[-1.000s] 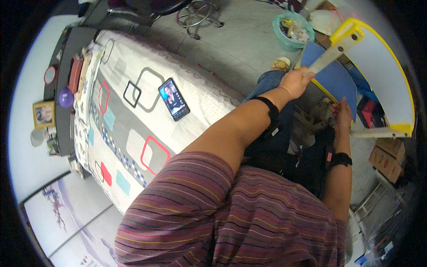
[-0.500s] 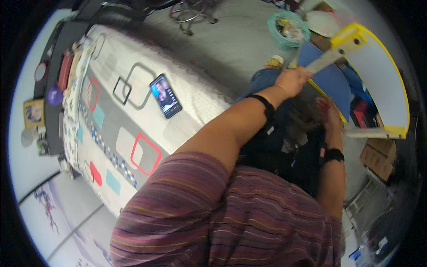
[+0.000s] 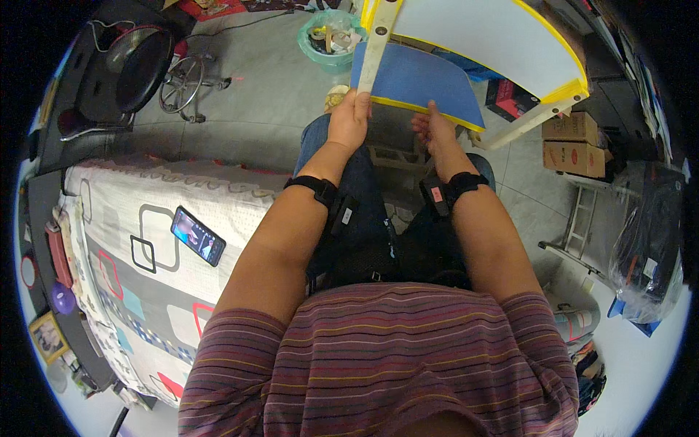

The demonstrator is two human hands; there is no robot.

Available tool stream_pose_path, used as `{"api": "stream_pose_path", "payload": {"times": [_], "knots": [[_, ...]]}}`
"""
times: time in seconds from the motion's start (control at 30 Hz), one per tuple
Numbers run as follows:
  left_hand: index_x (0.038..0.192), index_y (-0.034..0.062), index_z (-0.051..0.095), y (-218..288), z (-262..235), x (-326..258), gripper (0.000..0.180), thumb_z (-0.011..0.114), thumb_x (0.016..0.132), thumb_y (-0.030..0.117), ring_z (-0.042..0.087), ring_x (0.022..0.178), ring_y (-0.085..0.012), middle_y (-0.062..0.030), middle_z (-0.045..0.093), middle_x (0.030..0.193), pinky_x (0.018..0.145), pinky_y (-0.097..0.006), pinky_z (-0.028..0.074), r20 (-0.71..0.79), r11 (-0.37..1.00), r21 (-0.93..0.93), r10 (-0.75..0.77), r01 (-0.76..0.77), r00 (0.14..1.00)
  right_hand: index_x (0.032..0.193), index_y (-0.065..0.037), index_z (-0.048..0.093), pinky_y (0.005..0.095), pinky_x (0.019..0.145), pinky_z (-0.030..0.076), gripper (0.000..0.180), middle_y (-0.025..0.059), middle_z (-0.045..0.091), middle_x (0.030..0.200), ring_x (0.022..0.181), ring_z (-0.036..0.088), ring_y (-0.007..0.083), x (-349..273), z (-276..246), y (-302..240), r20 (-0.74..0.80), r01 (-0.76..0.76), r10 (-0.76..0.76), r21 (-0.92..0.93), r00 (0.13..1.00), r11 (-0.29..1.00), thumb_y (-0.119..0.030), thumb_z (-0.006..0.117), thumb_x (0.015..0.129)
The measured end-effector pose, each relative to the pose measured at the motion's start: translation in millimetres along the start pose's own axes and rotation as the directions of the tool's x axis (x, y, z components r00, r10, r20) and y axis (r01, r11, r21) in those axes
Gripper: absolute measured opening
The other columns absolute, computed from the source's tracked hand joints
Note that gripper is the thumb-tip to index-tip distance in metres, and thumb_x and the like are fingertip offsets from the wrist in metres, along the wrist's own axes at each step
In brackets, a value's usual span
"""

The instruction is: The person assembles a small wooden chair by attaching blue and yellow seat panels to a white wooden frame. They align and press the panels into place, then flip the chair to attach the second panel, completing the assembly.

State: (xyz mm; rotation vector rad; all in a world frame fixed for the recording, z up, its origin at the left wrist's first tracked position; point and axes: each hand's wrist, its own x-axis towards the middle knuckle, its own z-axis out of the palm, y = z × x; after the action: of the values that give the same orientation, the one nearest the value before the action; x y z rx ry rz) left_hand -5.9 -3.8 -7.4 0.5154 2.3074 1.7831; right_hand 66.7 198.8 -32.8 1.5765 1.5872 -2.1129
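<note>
At 12 o'clock in the head view, the left hand (image 3: 349, 122) is closed around the low end of a pale bar (image 3: 375, 62). That bar goes up to a big white panel (image 3: 480, 40) with a bright yellow edge, which sits at 1 o'clock. A blue panel (image 3: 422, 76) is at 1 o'clock too, just below the white one, and it also has a yellow edge. The right hand (image 3: 437, 131) is next to that edge. Its fingers are loose and a bit apart, and its thumb points up. I cannot tell if it touches the blue panel. Another pale bar (image 3: 528, 124) slants down from the white panel at 2 o'clock.

A green bin (image 3: 309, 51) with bits of stuff inside is at 12 o'clock, beyond the left hand. A black chair (image 3: 120, 73) is near 10 o'clock. At 9 o'clock, a phone (image 3: 196, 234) with its screen lit lies on a cloth (image 3: 240, 193) with colored shapes. Brown boxes (image 3: 575, 156) sit between 2 and 3 o'clock, and a ladder (image 3: 579, 218) is at 3 o'clock.
</note>
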Motion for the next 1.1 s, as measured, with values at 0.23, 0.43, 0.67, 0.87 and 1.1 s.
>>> {"api": "stream_pose_path", "payload": {"times": [0.23,0.43,0.67,0.87,1.1], "knots": [[0.088,0.0030,0.056,6,-3,-1,0.043,0.034,0.105,0.035,0.058,0.071,-0.0225,-0.0089,0.060,0.075,0.071,-0.035,0.047,0.068,0.999,-0.012,-0.040,0.041,0.997,0.092,-0.002,0.064,0.0325,0.050,0.046,0.058,0.0113,0.068,0.076,0.057,0.060,0.0199,-11,10,1,0.047,-0.094,0.089,0.142,0.995,0.985,-0.057,0.048,0.096],[0.079,0.0030,0.057,10,-4,-5,0.050,0.031,0.104,0.038,0.058,0.072,-0.0255,-0.0108,0.060,0.074,0.072,-0.036,0.046,0.018,0.995,0.100,0.018,-0.019,1.000,0.106,0.001,0.062,0.0313,0.056,0.050,0.061,0.0126,0.068,0.088,0.068,0.062,0.0202,-6,23,3,0.108,-0.081,0.071,0.094,0.992,0.992,-0.058,0.051,0.095],[0.081,0.0048,0.056,6,-4,-2,0.043,0.037,0.103,0.036,0.056,0.067,-0.0220,-0.0078,0.058,0.069,0.067,-0.035,0.046,0.054,0.998,-0.008,-0.056,0.057,0.997,0.105,-0.001,0.062,0.0331,0.061,0.053,0.071,0.0129,0.068,0.089,0.069,0.063,0.0217,-23,5,-15,0.143,-0.185,0.179,0.027,0.973,0.982,-0.068,0.043,0.093],[0.080,0.0046,0.056,7,-3,0,0.041,0.037,0.102,0.034,0.056,0.066,-0.0215,-0.0076,0.058,0.068,0.066,-0.035,0.045,0.014,1.000,-0.013,-0.005,0.005,1.000,0.074,-0.004,0.058,0.0286,0.050,0.043,0.055,0.0052,0.057,0.062,0.054,0.054,0.0145,-93,-63,-15,0.261,0.334,-0.266,-0.263,0.928,0.905,-0.055,0.056,0.094],[0.079,0.0049,0.055,8,-6,-1,0.046,0.037,0.103,0.040,0.056,0.067,-0.0224,-0.0077,0.057,0.068,0.067,-0.035,0.045,0.047,0.999,0.031,0.006,-0.007,0.999,0.090,-0.005,0.063,0.0273,0.061,0.045,0.031,-0.0013,0.056,0.071,0.065,0.053,0.0106,-104,-151,-31,-0.245,0.694,-0.819,-0.438,0.519,0.571,-0.031,0.079,0.083]]}}
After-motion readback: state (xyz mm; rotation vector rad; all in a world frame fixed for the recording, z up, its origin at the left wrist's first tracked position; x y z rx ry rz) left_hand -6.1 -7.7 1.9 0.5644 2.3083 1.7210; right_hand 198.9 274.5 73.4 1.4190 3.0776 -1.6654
